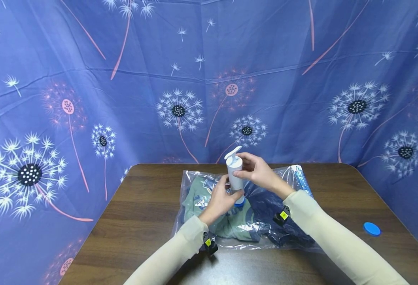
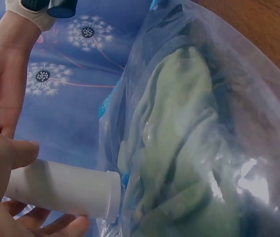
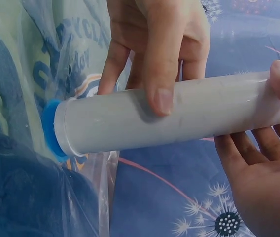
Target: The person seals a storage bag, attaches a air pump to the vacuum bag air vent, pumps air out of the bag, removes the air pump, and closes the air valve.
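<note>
A white hand pump (image 1: 235, 180) with a T-shaped handle (image 1: 233, 152) stands upright on a blue valve (image 3: 53, 129) of a clear plastic storage bag (image 1: 226, 242). My left hand (image 1: 220, 200) grips the lower part of the pump's barrel, thumb across its front. Higher up, my right hand (image 1: 260, 171) holds the barrel just below the handle. Inside the bag lie folded clothes, a green printed garment (image 2: 179, 123) on the left and a dark navy garment (image 1: 278, 211) on the right.
A round blue cap (image 1: 371, 228) lies on the wooden table (image 1: 134, 225) to the right. The bag's blue-striped zip edge (image 1: 301, 180) sticks up at the back right. Behind the table hangs a blue dandelion-print cloth (image 1: 201, 79).
</note>
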Tool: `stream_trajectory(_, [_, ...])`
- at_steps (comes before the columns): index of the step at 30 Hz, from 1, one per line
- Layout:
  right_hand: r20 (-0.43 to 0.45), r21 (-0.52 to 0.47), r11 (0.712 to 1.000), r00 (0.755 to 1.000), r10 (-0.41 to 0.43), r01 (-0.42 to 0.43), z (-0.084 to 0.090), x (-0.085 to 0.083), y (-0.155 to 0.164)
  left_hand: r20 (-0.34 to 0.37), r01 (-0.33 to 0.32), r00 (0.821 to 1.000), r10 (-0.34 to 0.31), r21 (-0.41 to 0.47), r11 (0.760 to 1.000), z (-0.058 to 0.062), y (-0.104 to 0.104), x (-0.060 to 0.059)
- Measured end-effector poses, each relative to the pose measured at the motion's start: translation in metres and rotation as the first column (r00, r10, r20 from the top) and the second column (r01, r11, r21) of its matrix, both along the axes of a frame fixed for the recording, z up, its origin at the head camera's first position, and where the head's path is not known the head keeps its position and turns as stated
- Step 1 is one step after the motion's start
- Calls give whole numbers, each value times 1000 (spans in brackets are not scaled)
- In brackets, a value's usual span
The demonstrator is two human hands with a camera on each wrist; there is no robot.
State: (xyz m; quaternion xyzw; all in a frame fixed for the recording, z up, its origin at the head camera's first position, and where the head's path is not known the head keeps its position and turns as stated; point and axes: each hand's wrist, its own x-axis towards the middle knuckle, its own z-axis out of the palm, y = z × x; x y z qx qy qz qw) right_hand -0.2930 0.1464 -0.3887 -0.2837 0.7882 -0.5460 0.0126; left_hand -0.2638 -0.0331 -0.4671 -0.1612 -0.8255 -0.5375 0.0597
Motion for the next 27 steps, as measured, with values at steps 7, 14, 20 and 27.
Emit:
stream_trajectory(7, [-28,-3,1000,999,-28,28,-2,3,-4,-56,-42,998,37,-90,995,-4,3,-2])
stream_trajectory(14, [-14,-2,1000,1000,-10,10,-2,1,-3,-59,-33,998,26,-117,993,-1,2,-3])
stream_trajectory(20, [5,0,994,994,109,-109,-4,-7,0,-41,-24,999,19,-127,992,0,1,-3])
stream_trajectory(27, [0,-75,949,952,307,-306,-2,-12,1,-15,5,1000,-7,-137,991,1,3,-5])
